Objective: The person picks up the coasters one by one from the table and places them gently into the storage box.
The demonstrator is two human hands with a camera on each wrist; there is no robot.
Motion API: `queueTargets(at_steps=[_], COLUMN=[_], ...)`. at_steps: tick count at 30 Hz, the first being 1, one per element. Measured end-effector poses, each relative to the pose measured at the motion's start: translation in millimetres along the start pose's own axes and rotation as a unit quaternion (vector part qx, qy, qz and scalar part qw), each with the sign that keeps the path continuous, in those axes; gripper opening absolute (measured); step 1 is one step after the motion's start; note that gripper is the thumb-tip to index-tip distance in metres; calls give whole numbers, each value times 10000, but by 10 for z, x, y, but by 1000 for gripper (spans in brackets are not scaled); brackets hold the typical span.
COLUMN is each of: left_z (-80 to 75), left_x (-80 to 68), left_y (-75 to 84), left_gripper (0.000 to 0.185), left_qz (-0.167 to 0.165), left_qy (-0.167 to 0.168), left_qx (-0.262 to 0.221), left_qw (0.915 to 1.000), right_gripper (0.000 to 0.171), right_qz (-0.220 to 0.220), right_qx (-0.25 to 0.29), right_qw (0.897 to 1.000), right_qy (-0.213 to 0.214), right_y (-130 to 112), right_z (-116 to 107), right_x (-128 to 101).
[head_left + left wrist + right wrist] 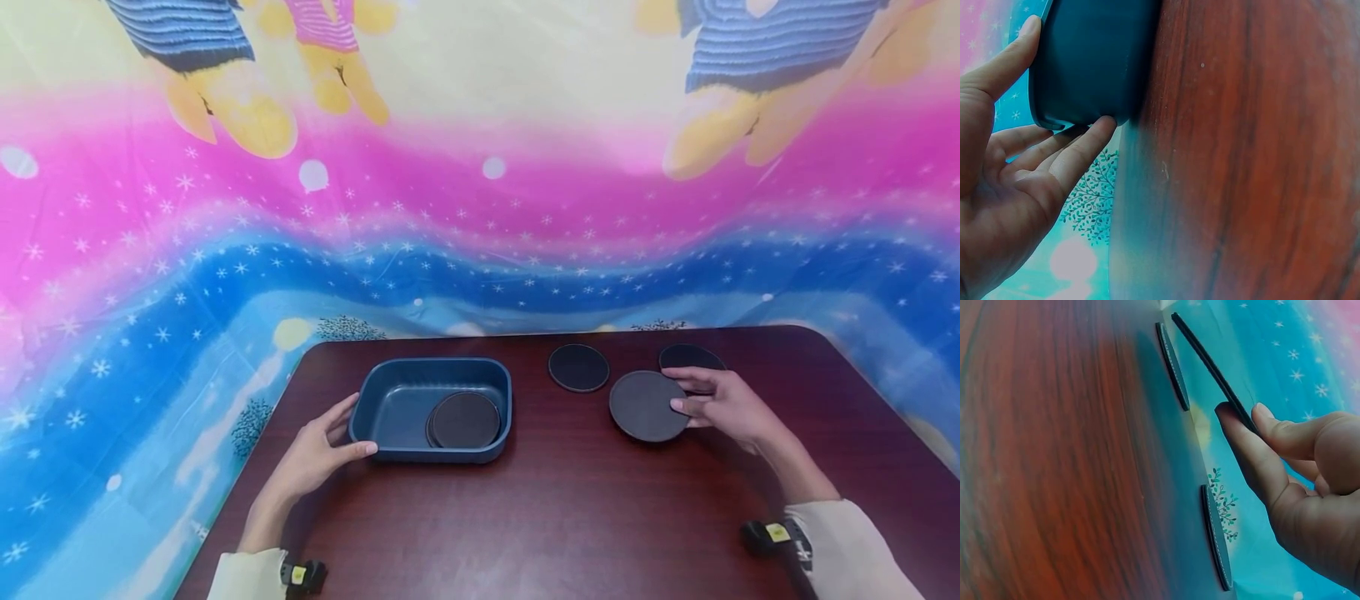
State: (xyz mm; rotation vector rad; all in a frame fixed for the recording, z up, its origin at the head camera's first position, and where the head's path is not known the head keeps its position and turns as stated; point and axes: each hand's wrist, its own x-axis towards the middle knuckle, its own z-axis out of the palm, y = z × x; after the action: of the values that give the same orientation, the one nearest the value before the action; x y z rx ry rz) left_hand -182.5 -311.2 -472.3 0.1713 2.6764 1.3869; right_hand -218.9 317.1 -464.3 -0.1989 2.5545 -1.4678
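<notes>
Both hands work low over the dark reddish wood-grain table (570, 508), each with a cream sleeve and a small black wrist device with a yellow tag. Nearest, the left hand (318, 454) rests against the left end of a shallow blue rectangular plastic tray (390, 398): the thumb lies along the near corner and the fingers reach up the outer wall. The left wrist view shows those fingers (1079, 147) straight and only touching the tray wall (1091, 56), not wrapped round it.

On the other side, the right hand (731, 408) pinches a dark round flat coaster (645, 406) by its right edge. The right wrist view shows thumb and fingers (1254, 456) clamped on the rim of this coaster (1210, 362), which is tilted up off the table.

Inside the tray, against its near right corner, lies another dark round coaster (463, 419); it looks to sit on a second one, though this is hard to tell. Bare table separates the tray from the held coaster.

Further back, a third dark round coaster (578, 367) lies flat between tray and right hand, and a fourth (690, 357) sits just behind the right hand, partly hidden by its fingers.

Beyond the table hangs a bright printed cloth (480, 233) with pink, blue and yellow bands, white stars and cartoon figures.
</notes>
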Motion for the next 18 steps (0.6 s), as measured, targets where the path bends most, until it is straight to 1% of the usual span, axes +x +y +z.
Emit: queueTargets(at_steps=[6,12,15,18], left_z=[7,14,10,-1], left_x=[5,5,8,10], left_y=[3,19,22,13], left_gripper=[98,98,98,98], left_qz=[3,-22,-63,-110], left_qy=[6,-14,-45,-78], left_qx=[29,24,42,76], left_qw=[10000,10000,10000,9999], right_gripper=[68,71,72,72], right_qz=[174,268,287,268], right_qx=[476,1022,1129,1109], right_qw=[9987,9944,9932,9935], right_qy=[-10,-21,-32,-32], right_y=[38,76,76,54], right_z=[21,29,29,31], right_x=[-1,-12,-9,0])
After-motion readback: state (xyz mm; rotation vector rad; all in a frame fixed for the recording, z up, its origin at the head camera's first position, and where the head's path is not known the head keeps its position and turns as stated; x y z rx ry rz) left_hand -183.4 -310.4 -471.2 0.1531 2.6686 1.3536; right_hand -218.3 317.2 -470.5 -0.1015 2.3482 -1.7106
